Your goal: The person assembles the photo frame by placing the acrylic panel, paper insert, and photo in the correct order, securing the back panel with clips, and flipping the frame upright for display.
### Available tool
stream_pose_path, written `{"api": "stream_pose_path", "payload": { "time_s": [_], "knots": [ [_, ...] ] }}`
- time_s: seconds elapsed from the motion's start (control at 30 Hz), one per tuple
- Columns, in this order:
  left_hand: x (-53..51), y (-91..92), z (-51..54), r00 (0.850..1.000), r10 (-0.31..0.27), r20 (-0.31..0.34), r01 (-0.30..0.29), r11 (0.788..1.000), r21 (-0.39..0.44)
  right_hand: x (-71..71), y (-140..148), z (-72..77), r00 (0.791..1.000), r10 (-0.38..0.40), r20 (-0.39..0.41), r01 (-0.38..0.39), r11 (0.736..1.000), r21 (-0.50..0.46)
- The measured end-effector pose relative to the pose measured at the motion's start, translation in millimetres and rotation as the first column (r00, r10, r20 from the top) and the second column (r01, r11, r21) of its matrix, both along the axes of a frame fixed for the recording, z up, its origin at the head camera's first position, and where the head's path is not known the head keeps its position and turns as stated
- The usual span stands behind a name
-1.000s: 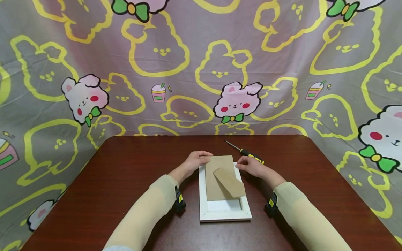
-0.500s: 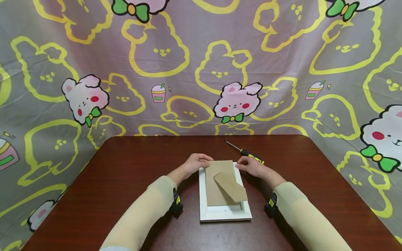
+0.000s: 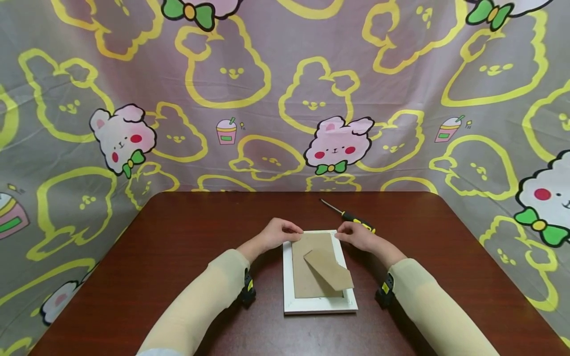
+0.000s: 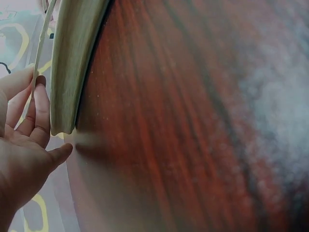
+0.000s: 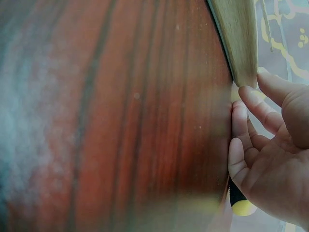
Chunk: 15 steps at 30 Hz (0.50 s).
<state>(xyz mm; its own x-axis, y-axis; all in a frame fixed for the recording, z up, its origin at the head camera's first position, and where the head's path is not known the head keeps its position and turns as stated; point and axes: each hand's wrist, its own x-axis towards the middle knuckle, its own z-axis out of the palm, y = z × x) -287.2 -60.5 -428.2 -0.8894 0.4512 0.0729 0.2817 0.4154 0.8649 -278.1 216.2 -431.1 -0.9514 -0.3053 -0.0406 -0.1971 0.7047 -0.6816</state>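
A white picture frame lies face down on the dark red wooden table, its far end between my two hands. Over its opening lies a brown backing board with a stand flap folded partly out from it. My left hand pinches the board's far left corner; in the left wrist view the thin board edge passes between the fingers, apart from the frame's side. With thumb and index finger, my right hand pinches the frame's far right corner, seen closely in the right wrist view.
Behind my right hand lies a screwdriver with a black and yellow handle, its shaft pointing to the far left. A patterned curtain hangs past the table's far edge and along both sides.
My left hand has brought the backing board toward me and down over the frame opening, covering more of it. The right hand and the frame have stayed in place.
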Motion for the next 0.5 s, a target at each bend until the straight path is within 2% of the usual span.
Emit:
{"api": "stream_pose_path", "payload": {
  "time_s": [0.17,0.33,0.5],
  "knots": [
    [2.4,-0.2,2.7,0.994,-0.055,-0.094,0.051,0.998,-0.045,-0.4,0.6,-1.1,1.0,-0.002,0.012,0.002,1.0,0.003],
    [2.8,0.1,3.2,0.991,-0.071,-0.113,0.064,0.996,-0.061,-0.5,1.0,-1.0,1.0,0.004,0.014,-0.003,1.0,-0.007],
    [3.6,0.9,5.2,0.985,-0.078,-0.156,0.059,0.991,-0.121,-0.6,1.3,-0.4,1.0,0.009,0.015,-0.009,1.0,-0.008]
  ]
}}
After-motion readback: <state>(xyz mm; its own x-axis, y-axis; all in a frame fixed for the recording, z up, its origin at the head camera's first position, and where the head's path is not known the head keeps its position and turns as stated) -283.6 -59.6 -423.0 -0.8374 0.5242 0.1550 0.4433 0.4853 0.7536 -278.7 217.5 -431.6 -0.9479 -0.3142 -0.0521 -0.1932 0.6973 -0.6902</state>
